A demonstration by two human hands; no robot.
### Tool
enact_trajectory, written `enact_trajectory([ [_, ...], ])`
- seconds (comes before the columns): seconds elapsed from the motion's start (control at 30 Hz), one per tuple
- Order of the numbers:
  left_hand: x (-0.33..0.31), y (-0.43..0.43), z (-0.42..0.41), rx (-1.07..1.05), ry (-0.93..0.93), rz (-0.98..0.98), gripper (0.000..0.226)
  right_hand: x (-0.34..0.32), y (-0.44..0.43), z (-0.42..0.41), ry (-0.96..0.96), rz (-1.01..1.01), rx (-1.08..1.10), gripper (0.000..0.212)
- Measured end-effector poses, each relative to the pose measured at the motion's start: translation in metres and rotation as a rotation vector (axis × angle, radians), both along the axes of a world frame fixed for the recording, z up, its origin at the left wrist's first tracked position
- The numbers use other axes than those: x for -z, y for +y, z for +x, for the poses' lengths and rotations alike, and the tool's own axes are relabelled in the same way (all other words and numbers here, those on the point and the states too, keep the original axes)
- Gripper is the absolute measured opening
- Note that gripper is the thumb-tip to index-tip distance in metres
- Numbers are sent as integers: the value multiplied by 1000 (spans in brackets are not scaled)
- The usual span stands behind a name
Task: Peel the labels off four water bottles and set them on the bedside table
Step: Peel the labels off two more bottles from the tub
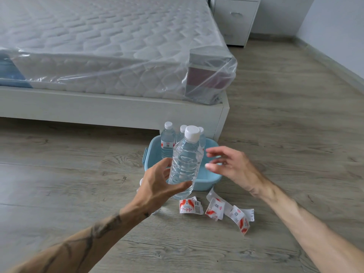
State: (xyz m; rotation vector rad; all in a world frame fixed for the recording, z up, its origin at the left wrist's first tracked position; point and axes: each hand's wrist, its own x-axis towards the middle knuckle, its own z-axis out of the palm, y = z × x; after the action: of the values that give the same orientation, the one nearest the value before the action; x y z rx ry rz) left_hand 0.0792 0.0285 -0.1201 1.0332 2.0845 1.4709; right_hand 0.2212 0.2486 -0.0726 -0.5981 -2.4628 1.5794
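Head view: left hand (157,186) grips a bare water bottle (185,164) above the blue basin (208,180); right hand (228,166) spread, empty. Peeled labels (214,209) litter the floor. The basin holds three bottles (167,141), at least one labelled. Bedside table (235,18) well apart; placement appears outstanding.

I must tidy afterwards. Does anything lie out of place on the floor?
Yes: peeled labels lie crumpled and scattered on the wooden floor, just in front of the blue basin. Nothing looks spilled.
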Motion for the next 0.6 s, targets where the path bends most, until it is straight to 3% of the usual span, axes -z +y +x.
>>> enact_trajectory([
  [0.07, 1, 0, 1, 14, 0, 22, 56, -11, -14, -12, 20, -55, -129, 72],
  [0.13, 0, 0, 2, 27, -5, 38, 57, -14, -23, -21, 29, -55, -205, 80],
  [0.3, -7, -5, 5, 65, -5, 28, 54, -6, -31, -23, 53, -62, -245, 70],
  [0.43, -8, -26, 6, 111, 53, 12, 66, 10, -40, -20, 84, -4, -193, 65],
  [0.53, 10, -60, -3, -177, 224, 19, 42, 26, -48, -20, 59, 10, -148, 66],
  [0.6, 30, -83, -13, -375, 238, -8, 34, 37, -52, -20, 41, -9, -107, 68],
])
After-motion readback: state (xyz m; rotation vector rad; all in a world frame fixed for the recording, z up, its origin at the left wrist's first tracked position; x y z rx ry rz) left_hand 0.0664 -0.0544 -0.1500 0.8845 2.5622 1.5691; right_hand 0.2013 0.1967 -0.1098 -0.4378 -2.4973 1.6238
